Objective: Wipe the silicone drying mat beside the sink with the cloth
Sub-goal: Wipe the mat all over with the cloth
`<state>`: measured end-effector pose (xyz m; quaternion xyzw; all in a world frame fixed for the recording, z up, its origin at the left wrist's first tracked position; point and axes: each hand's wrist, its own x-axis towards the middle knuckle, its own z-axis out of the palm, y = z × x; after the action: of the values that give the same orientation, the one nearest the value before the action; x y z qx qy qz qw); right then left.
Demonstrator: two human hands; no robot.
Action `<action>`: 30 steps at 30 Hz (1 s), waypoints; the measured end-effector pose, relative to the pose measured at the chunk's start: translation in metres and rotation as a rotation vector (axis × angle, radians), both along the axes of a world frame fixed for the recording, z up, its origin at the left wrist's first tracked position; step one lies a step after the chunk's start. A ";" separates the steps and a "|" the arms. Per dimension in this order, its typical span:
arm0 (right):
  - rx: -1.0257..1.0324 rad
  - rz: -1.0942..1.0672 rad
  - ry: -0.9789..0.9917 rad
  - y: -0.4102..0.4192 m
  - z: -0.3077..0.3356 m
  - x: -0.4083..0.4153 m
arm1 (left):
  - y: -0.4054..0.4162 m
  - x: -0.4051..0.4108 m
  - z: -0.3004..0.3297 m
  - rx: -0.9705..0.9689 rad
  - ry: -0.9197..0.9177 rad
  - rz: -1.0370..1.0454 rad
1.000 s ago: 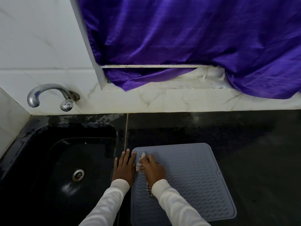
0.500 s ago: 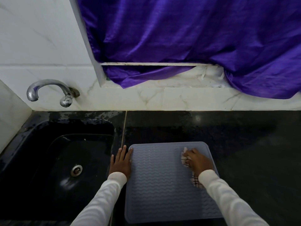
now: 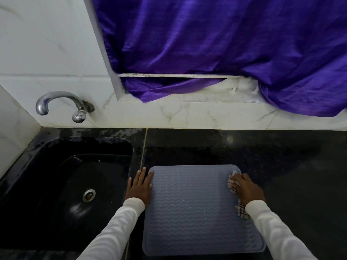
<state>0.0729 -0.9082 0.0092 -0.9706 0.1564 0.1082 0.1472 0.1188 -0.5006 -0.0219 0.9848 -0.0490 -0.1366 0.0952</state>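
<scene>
a person w/ two white sleeves is leaning over a black counter point(image 3: 281, 166), one grey silicone drying mat point(image 3: 197, 212) lying flat on it just right of one black sink point(image 3: 56, 184). the left hand point(image 3: 139, 186) is lying flat, fingers straight and close together, pressing on the mat's left edge near its far corner, partly on the counter strip btwn mat and sink. the right hand point(image 3: 246, 188) is curling its fingers round one white checked cloth point(image 3: 232, 184), bunched under the palm at the mat's far right corner; a tail of cloth is trailing out by the wrist. one drain point(image 3: 89, 195) is showing in the sink bottom. one chrome tap point(image 3: 62, 104) is sticking out of the white marble wall above the sink. one purple curtain point(image 3: 225, 53) is hanging over a ledge behind the counter.
</scene>
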 end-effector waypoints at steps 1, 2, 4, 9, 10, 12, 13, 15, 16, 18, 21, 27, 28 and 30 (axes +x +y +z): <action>0.014 -0.014 0.008 -0.003 -0.001 0.000 | 0.001 0.000 -0.001 0.004 -0.003 -0.001; 0.016 -0.027 0.010 -0.004 -0.001 -0.002 | 0.001 0.001 -0.002 0.010 -0.002 -0.003; -0.005 -0.045 -0.043 -0.004 0.007 -0.008 | 0.000 0.001 -0.004 0.012 -0.002 -0.003; 0.109 -0.001 -0.196 0.030 0.032 -0.013 | 0.000 0.000 -0.010 -0.019 -0.037 0.009; 0.173 0.011 -0.218 0.045 0.034 -0.011 | 0.000 0.000 -0.010 -0.030 -0.041 0.009; 0.291 0.060 -0.249 0.082 0.031 -0.009 | 0.000 0.000 -0.009 -0.035 -0.045 0.007; 0.336 0.094 -0.258 0.104 0.028 -0.009 | 0.000 -0.001 -0.009 -0.026 -0.044 0.003; 0.383 0.167 -0.260 0.149 0.022 -0.005 | 0.001 -0.001 -0.008 -0.014 -0.029 -0.001; 0.388 0.202 -0.253 0.170 0.017 -0.002 | 0.001 0.000 -0.008 -0.017 -0.021 -0.002; 0.371 0.255 -0.216 0.213 0.007 0.003 | 0.003 0.001 -0.006 -0.013 -0.003 -0.013; 0.258 0.369 -0.149 0.261 -0.013 0.002 | 0.005 0.003 -0.005 0.000 0.015 -0.030; 0.033 0.427 -0.067 0.269 -0.018 -0.003 | 0.005 0.003 -0.008 0.005 0.010 -0.028; 0.017 0.449 -0.078 0.264 -0.018 -0.001 | 0.004 0.003 -0.008 -0.006 0.008 -0.024; 0.023 0.474 -0.094 0.252 -0.019 0.002 | 0.005 0.002 -0.007 -0.042 -0.002 -0.013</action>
<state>0.0747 -0.6561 -0.0095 -0.9824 -0.0843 0.0961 0.1361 0.1209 -0.4959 -0.0289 0.9824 -0.0582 -0.1349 0.1152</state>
